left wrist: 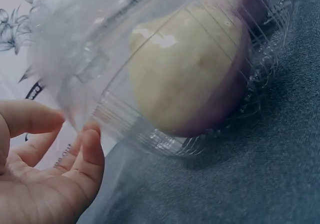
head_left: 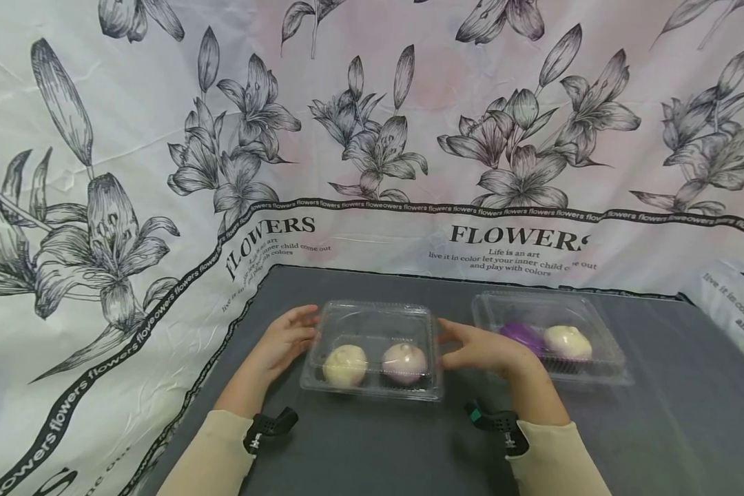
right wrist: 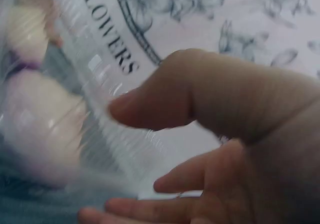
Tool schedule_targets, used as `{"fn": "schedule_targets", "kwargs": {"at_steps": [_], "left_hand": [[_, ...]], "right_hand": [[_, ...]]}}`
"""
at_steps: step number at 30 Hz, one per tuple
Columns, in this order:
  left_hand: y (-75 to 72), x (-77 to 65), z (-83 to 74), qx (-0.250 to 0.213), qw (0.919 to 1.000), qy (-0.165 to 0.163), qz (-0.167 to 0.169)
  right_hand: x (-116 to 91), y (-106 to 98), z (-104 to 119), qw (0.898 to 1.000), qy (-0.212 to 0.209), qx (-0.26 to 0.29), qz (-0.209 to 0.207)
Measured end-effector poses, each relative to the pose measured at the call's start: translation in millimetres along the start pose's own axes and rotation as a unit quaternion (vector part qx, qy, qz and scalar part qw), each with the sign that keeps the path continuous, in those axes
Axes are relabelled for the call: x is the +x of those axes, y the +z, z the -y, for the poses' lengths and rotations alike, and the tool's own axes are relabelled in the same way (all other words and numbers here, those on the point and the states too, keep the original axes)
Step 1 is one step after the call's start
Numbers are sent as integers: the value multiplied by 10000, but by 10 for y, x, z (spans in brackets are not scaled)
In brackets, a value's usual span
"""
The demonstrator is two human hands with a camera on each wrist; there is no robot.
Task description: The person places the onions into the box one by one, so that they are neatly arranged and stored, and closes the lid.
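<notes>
A clear plastic clamshell box (head_left: 372, 324) sits on the grey table between both hands, its lid down. Inside lie a cream-yellow bun-shaped piece (head_left: 344, 366) and a pale pink one (head_left: 404, 363), side by side. The left wrist view shows purple under the yellow piece (left wrist: 185, 69). My left hand (head_left: 285, 342) is at the box's left edge, fingers loosely bent, fingertips close to the plastic rim. At the right edge is my right hand (head_left: 486, 349), thumb and fingers spread apart in the right wrist view; whether they touch the box is unclear.
To the right stands a second clear box (head_left: 601, 344), holding a purple piece (head_left: 521, 337) and a cream one (head_left: 568, 343). A white cloth (head_left: 372, 234) printed with flowers hangs behind and to the left of the grey table (head_left: 372, 441).
</notes>
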State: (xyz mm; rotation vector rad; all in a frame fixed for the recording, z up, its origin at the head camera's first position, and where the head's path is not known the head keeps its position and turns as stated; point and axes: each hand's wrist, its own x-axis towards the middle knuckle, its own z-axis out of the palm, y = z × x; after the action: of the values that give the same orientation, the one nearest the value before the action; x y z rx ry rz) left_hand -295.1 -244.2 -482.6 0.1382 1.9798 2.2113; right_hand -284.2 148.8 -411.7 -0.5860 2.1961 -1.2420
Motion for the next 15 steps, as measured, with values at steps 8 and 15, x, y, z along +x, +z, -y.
{"fn": "schedule_targets", "kwargs": {"at_steps": [8, 15], "left_hand": [[-98, -139, -163, 707, 9943, -163, 787], [-117, -220, -221, 1118, 9856, -231, 1249]], "right_hand": [[-39, 171, 224, 9947, 817, -510, 350], [127, 234, 124, 9960, 648, 482, -392]]}}
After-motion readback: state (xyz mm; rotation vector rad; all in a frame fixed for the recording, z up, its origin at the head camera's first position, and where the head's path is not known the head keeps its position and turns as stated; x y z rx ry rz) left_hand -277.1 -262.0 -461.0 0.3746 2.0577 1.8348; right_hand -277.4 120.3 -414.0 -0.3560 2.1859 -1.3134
